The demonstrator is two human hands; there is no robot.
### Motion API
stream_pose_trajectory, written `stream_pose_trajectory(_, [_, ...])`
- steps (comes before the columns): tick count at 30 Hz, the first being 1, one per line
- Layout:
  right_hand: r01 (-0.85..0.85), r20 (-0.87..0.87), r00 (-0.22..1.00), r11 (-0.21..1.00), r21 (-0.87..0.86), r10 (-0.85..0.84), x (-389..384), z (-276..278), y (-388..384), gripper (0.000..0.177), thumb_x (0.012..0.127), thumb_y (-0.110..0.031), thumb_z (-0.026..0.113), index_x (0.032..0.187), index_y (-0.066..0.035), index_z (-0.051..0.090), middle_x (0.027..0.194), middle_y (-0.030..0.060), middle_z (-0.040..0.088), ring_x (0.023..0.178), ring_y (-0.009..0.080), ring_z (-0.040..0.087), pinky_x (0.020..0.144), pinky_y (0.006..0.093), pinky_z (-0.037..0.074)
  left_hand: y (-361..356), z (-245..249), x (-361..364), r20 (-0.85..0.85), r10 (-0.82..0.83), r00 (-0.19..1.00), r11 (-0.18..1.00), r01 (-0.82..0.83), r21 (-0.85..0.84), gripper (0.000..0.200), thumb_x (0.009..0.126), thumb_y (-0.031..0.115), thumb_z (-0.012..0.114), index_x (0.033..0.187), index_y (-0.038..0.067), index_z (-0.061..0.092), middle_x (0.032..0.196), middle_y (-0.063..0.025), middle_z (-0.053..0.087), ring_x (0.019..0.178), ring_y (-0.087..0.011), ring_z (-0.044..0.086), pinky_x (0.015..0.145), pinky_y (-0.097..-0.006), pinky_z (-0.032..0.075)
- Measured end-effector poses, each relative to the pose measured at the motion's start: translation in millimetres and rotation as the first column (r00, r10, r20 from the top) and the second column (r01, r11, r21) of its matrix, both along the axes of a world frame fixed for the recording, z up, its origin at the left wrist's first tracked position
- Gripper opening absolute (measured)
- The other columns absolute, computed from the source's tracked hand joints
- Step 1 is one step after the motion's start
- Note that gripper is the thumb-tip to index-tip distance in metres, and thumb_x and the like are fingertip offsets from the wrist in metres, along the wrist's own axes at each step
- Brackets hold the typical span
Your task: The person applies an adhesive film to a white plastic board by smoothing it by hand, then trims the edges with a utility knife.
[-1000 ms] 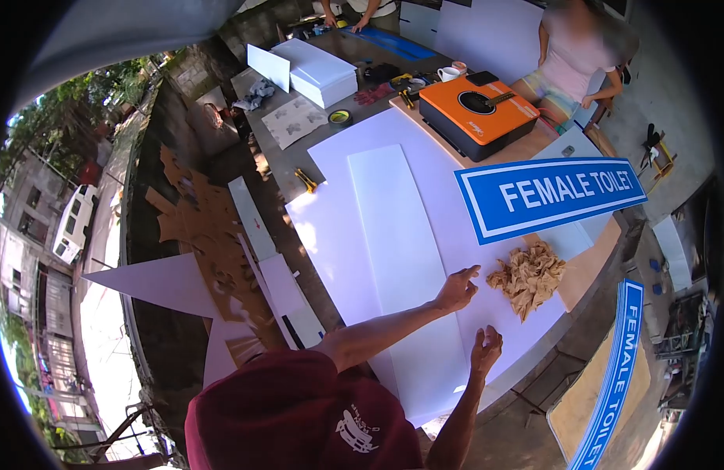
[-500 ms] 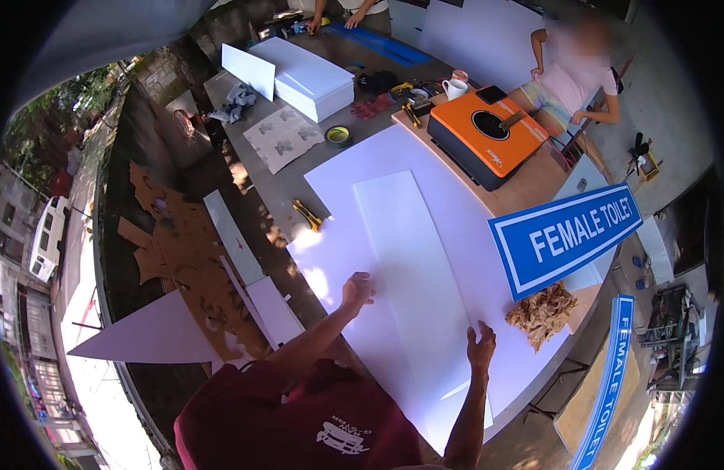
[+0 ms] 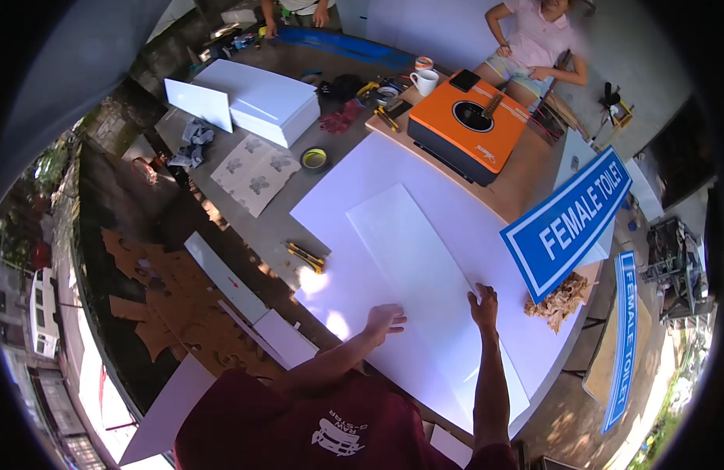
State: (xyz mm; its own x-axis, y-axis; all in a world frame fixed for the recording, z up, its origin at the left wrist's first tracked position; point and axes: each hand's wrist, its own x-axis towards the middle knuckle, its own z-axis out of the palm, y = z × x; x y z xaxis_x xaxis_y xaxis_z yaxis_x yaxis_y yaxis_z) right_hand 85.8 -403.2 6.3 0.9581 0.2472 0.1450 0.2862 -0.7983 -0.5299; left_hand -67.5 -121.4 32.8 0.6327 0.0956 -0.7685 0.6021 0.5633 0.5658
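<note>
A long narrow white panel (image 3: 413, 251) lies on a larger white sheet (image 3: 362, 176) on the table. My left hand (image 3: 384, 319) rests flat with fingers spread on the panel's left edge. My right hand (image 3: 484, 305) presses with fingers apart on the panel's right edge. Neither hand holds anything. A blue "FEMALE TOILET" sign (image 3: 570, 221) lies tilted to the right of my right hand, with a crumpled wad of brown paper (image 3: 560, 298) just below it.
An orange guitar-shaped case (image 3: 465, 125), a white mug (image 3: 425, 81), a yellow cutter (image 3: 305, 255), a tape roll (image 3: 314, 159) and a stack of white boards (image 3: 260, 100) sit around. A seated person (image 3: 534, 39) is at the far side. A second blue sign (image 3: 624, 337) lies lower right.
My left hand moved from the right side near the brown paper across to the panel's left edge. My right hand slid up the panel's right edge. The view shifted and the blue sign looks more tilted.
</note>
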Motion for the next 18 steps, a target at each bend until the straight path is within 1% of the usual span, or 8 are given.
stream_pose_trajectory(2, [0.024,-0.023,0.999,1.000,-0.005,-0.024,2,4,10,0.034,0.089,-0.019,0.075,0.119,-0.004,0.069,0.112,0.0176,0.067,0.108,0.0390,0.061,0.093,0.0481,0.052,-1,0,1,0.022,0.012,1.000,1.000,-0.011,-0.023,0.039,0.096,0.018,0.065,0.127,-0.006,0.058,0.117,-0.0162,0.065,0.104,-0.0321,0.068,0.086,-0.0488,0.059])
stream_pose_trajectory(4, [0.052,-0.039,0.998,0.999,0.001,-0.051,5,1,16,0.033,0.089,-0.020,0.076,0.117,-0.005,0.070,0.109,0.0172,0.068,0.106,0.0371,0.062,0.092,0.0467,0.053,2,16,-1,0.040,-0.074,0.996,0.997,0.076,-0.031,0.037,0.096,0.019,0.063,0.125,-0.005,0.059,0.115,-0.0144,0.065,0.103,-0.0309,0.068,0.084,-0.0486,0.059])
stream_pose_trajectory(6, [0.041,-0.050,0.998,0.999,-0.010,-0.041,9,-1,17,0.033,0.089,-0.020,0.076,0.117,-0.006,0.070,0.109,0.0174,0.068,0.106,0.0365,0.062,0.090,0.0466,0.053,5,21,-4,-0.044,-0.129,0.991,0.992,0.129,0.001,0.038,0.095,0.020,0.064,0.124,-0.003,0.059,0.110,-0.0122,0.064,0.101,-0.0287,0.069,0.080,-0.0470,0.059])
stream_pose_trajectory(8, [0.022,-0.067,0.998,0.998,0.056,-0.018,8,3,19,0.033,0.089,-0.019,0.076,0.118,-0.005,0.070,0.109,0.0173,0.067,0.105,0.0358,0.062,0.091,0.0453,0.053,11,29,-8,-0.066,-0.168,0.984,0.985,0.170,0.027,0.039,0.095,0.022,0.065,0.124,-0.003,0.059,0.107,-0.0105,0.064,0.098,-0.0265,0.068,0.077,-0.0453,0.059])
stream_pose_trajectory(10, [0.018,0.006,1.000,0.999,0.050,-0.018,10,1,20,0.032,0.089,-0.017,0.075,0.118,-0.005,0.070,0.111,0.0162,0.067,0.105,0.0350,0.062,0.092,0.0452,0.052,17,29,-11,-0.085,-0.174,0.981,0.975,0.184,0.124,0.038,0.094,0.022,0.065,0.123,-0.002,0.059,0.107,-0.0107,0.064,0.096,-0.0249,0.068,0.075,-0.0436,0.058])
stream_pose_trajectory(13, [0.042,0.069,0.997,0.999,0.024,-0.044,15,0,18,0.030,0.088,-0.018,0.076,0.116,-0.005,0.072,0.114,0.0148,0.068,0.109,0.0346,0.062,0.098,0.0466,0.048,17,28,-13,-0.131,-0.049,0.990,0.960,0.083,0.266,0.036,0.095,0.021,0.064,0.121,-0.002,0.060,0.107,-0.0101,0.065,0.097,-0.0242,0.067,0.077,-0.0429,0.058])
stream_pose_trajectory(16, [0.004,0.078,0.997,1.000,-0.018,-0.002,19,-4,16,0.032,0.088,-0.018,0.075,0.118,-0.008,0.071,0.120,0.0149,0.065,0.111,0.0363,0.059,0.092,0.0495,0.052,22,21,-12,-0.077,-0.042,0.996,0.991,0.051,0.123,0.034,0.096,0.021,0.064,0.120,-0.002,0.060,0.110,-0.0102,0.064,0.101,-0.0247,0.067,0.081,-0.0419,0.058])
stream_pose_trajectory(18, [0.007,0.050,0.999,1.000,0.003,-0.007,23,-4,20,0.031,0.089,-0.019,0.074,0.117,-0.007,0.072,0.118,0.0151,0.066,0.110,0.0363,0.060,0.091,0.0501,0.052,17,22,-12,-0.021,-0.002,1.000,0.999,0.003,0.042,0.035,0.096,0.021,0.064,0.121,-0.003,0.061,0.112,-0.0101,0.065,0.106,-0.0253,0.066,0.086,-0.0422,0.057])
